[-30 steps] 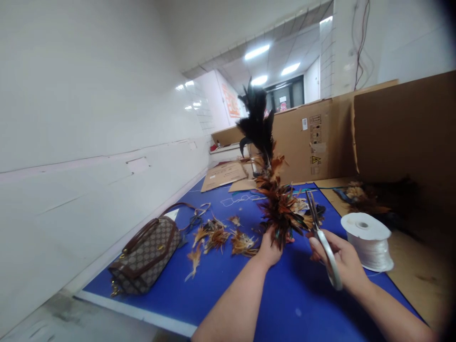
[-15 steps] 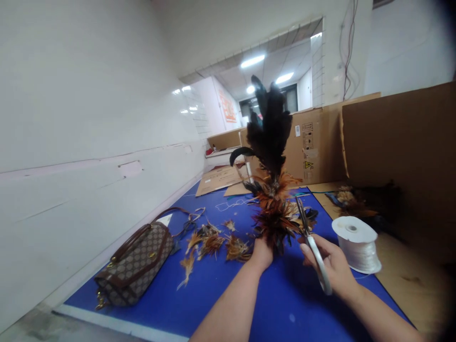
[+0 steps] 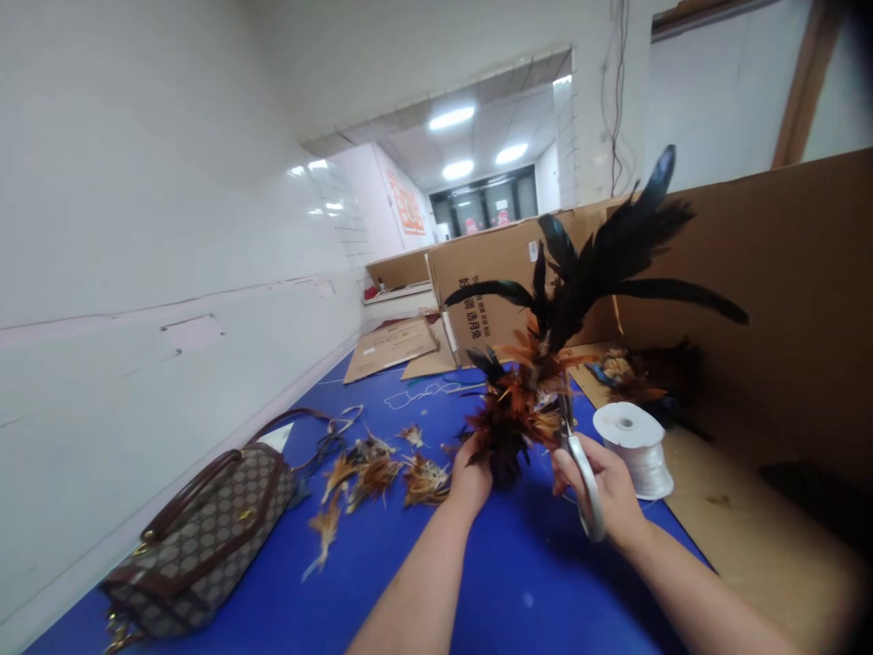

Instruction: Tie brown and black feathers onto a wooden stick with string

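My left hand (image 3: 470,475) is closed round the base of a tall feather bundle (image 3: 546,355), orange-brown low down and black at the top, which tilts to the right above the blue table (image 3: 409,564). My right hand (image 3: 604,482) grips a pair of silver scissors (image 3: 583,482), blades pointing up into the lower feathers. A spool of white cord (image 3: 631,446) stands just right of that hand.
Loose orange feathers (image 3: 382,473) lie left of my left hand. A brown patterned handbag (image 3: 197,537) sits at the table's left edge by the white wall. Cardboard boxes (image 3: 784,291) wall off the right and back, with more feathers (image 3: 641,377) piled beside them.
The feather bundle has swung from upright to leaning right, its black plumes fanning out. Both hands shifted slightly left in view as the camera turned; the scissors stay against the bundle's lower part.
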Available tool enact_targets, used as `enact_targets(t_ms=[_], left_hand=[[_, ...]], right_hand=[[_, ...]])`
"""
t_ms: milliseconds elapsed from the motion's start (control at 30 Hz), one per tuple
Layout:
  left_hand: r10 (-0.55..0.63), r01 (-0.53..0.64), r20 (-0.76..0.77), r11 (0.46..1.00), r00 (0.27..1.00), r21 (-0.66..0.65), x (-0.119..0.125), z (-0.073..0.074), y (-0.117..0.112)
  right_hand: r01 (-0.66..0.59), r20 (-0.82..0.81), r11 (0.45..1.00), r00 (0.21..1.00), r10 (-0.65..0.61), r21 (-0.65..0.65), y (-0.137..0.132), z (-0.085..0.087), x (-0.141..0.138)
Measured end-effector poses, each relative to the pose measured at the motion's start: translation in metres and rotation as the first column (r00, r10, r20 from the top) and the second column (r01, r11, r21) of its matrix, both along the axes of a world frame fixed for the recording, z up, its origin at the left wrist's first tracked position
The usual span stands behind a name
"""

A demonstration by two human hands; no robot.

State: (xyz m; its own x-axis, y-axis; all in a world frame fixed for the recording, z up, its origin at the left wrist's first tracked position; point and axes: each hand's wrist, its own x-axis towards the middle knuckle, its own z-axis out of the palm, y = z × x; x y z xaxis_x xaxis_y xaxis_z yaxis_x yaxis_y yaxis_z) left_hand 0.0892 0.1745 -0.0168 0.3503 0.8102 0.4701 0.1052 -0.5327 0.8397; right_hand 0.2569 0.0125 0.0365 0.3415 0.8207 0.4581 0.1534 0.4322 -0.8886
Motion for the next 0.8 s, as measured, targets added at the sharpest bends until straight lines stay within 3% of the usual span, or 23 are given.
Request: enact_targets(t_ms=[167, 533, 800], left_hand=[[0.002, 0.0, -0.024, 0.996, 1.0, 0.089, -0.005, 0.0, 0.001], [0.035, -0.028, -0.066, 0.994, 0.997, 0.105, -0.005, 0.002, -0.001], [0.021, -0.011, -0.077, 0.99, 0.997, 0.14, -0.006, -0.008, 0.006]], right_hand=[[-0.008, -0.053, 1.0, 0.999, 0.009, 0.005, -0.001, 0.004, -0.002], [0.008, -0.05, 1.0, 0.999, -0.008, -0.003, -0.001, 0.003, -0.002], [0.016, -0.072, 1.0, 0.997, -0.017, -0.014, 0.0, 0.004, -0.001]])
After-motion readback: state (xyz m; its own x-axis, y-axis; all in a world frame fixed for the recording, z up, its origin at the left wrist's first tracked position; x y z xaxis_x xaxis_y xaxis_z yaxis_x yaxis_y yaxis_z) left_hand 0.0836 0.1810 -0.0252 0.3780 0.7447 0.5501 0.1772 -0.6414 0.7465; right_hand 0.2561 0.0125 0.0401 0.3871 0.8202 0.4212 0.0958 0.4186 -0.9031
